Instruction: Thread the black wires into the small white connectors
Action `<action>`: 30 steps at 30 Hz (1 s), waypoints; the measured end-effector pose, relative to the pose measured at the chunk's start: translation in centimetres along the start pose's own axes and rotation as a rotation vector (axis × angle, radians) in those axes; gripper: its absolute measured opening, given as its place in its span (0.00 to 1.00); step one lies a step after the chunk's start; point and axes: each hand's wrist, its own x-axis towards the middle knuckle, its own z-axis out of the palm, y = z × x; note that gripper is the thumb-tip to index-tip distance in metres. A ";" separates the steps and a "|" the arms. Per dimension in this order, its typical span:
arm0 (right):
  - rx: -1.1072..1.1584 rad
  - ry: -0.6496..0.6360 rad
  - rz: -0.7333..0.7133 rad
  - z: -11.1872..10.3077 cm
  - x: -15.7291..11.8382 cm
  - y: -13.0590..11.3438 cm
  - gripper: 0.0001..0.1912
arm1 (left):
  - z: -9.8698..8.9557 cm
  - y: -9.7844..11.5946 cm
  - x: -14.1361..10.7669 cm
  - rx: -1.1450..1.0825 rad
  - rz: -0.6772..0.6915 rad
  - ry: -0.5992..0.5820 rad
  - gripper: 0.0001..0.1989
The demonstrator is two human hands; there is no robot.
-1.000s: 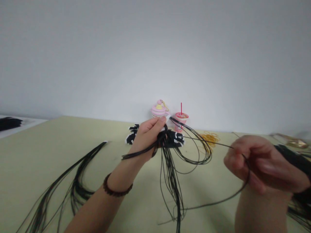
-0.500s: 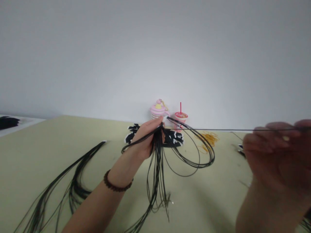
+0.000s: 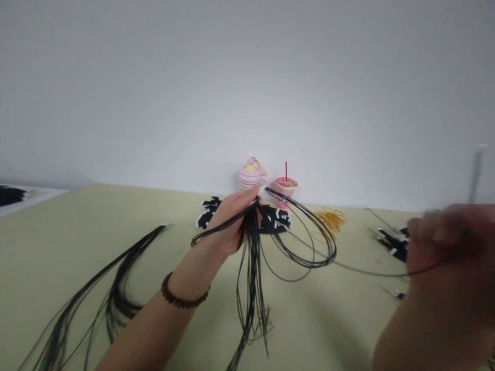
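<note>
In the middle, my left hand (image 3: 232, 219) is closed round a bundle of thin black wires (image 3: 253, 257). Several strands hang from the fist, and others curve out in loops (image 3: 328, 242) to its right. A small white end shows by the fingertips. At the right edge, my right hand (image 3: 448, 242) is blurred, with fingers curled round one strand of wire (image 3: 371, 273). This strand sags between both hands. A blurred dark piece with a pale tip (image 3: 475, 172) sticks up above the right hand.
Another black wire bundle (image 3: 127, 257) lies on the table at left. Behind my left hand are black-and-white pieces (image 3: 276, 221), a pink lidded cup (image 3: 249, 178) and a cup with a straw (image 3: 286, 186). Yellow rubber bands (image 3: 331, 220) and more black pieces (image 3: 396, 245) lie rightward.
The strand between my hands was taut and level; now it hangs slack. My right hand has turned and curled, with a dark piece now upright above it. The left hand keeps its hold.
</note>
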 end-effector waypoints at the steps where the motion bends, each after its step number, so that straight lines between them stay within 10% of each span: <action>1: -0.003 0.084 0.000 0.9 -0.3 -0.3 0.07 | 0.1 0.0 -0.1 0.015 0.003 0.003 0.13; 7: -0.145 -0.353 0.068 5.4 -1.2 -0.6 0.08 | 0.8 0.0 -0.3 0.106 0.031 0.053 0.14; 30: -0.190 -0.517 0.101 6.8 -0.9 0.1 0.11 | 1.4 0.1 -1.0 0.307 0.126 0.055 0.16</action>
